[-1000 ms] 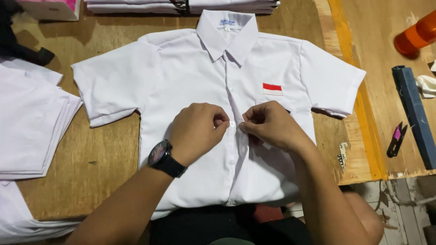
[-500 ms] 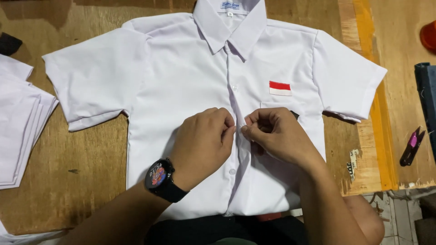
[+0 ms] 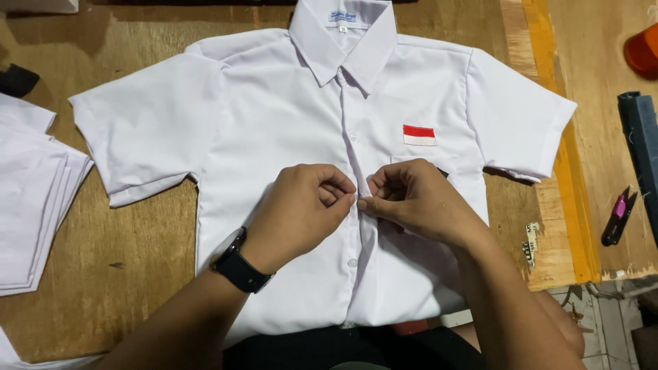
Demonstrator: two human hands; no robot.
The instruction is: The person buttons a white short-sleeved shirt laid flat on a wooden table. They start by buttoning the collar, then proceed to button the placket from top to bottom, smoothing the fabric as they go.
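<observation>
A white short-sleeved shirt (image 3: 274, 116) lies front up on a wooden table (image 3: 103, 253), collar away from me. A small red and white patch (image 3: 419, 135) sits above its chest pocket. My left hand (image 3: 301, 209), with a black watch on the wrist, pinches the shirt's front placket at mid-chest. My right hand (image 3: 411, 199) pinches the same placket from the other side, fingertips touching those of the left. White buttons show above and below the hands; the one between the fingers is hidden.
A stack of folded white cloth (image 3: 34, 205) lies at the left edge. On the right are a small thread snipper with a pink handle (image 3: 619, 218), a dark blue bar (image 3: 641, 144) and an orange object (image 3: 643, 51). The table's right edge drops to a tiled floor.
The view has shifted, so the shirt sits lower and more to the right in frame. Both hands stay pinched on the placket, slightly lower on the shirt front than before.
</observation>
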